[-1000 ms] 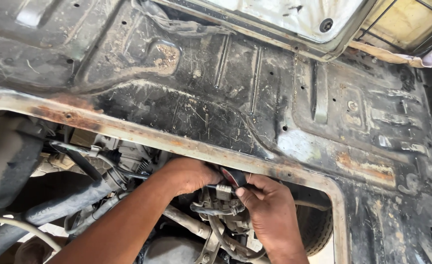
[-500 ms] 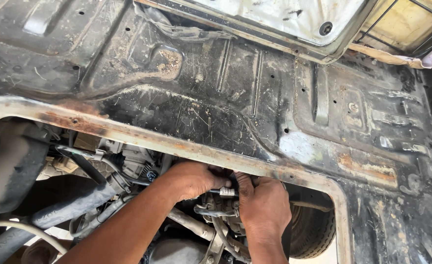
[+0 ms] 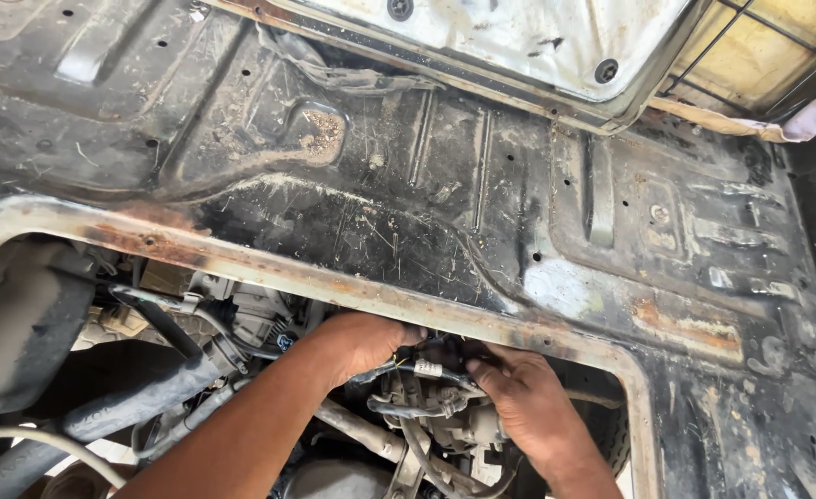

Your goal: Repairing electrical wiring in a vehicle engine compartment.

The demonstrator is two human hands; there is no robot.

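Both hands are reaching under the rusty floor edge (image 3: 353, 294): left hand (image 3: 364, 340) and right hand (image 3: 528, 405) curling closed around the wire bundle (image 3: 417, 371), steadying it.

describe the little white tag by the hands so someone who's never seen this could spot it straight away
Start at the rusty metal edge of the big opening in the dirty black sheet-metal floor. Below it, the left hand and right hand meet over greasy machinery. Between them sits a small white tag wrapped on a thin dark cable, the only clean white spot there.
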